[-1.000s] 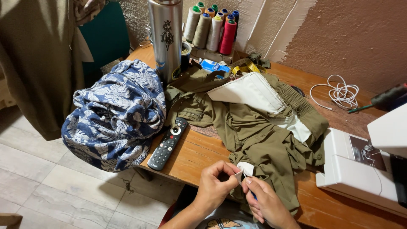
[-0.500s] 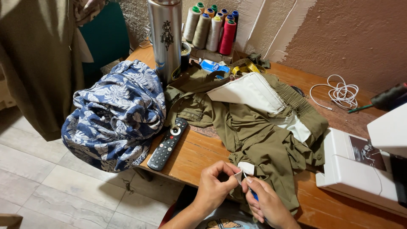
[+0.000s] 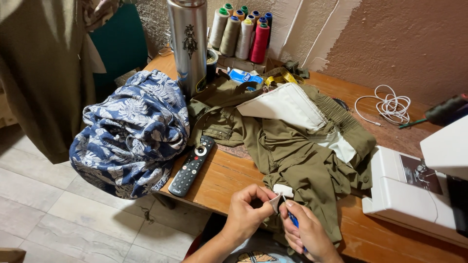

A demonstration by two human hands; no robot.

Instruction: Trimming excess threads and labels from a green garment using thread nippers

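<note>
Hands work close together at the near edge of the brown wooden table (image 3: 219, 178); the left hand (image 3: 246, 212) pinches a small white fabric tab (image 3: 277, 198) sewn to the crumpled olive-green cloth garment (image 3: 297, 156), thumb and forefinger closed on it; the right hand (image 3: 307, 234) is closed around a slim blue-handled tool (image 3: 294, 220), its tip set against the same tab; what kind of tool it is cannot be told. The garment lies spread over the middle of the table, its pale lining turned up, one end hanging over the near edge at the hands. Progress, by judgement only: the tab remains attached to the garment, so the work on it appears under way and not finished; how many stitches are cut is too small to tell. A black remote control (image 3: 192, 165) lies left of the garment, just beside a blue and white leaf-print bundle of fabric (image 3: 129, 134); a white sewing machine (image 3: 414, 190) stands at the right; coloured thread cones (image 3: 241, 31) and a tall steel flask (image 3: 187, 41) stand at the back.
</note>
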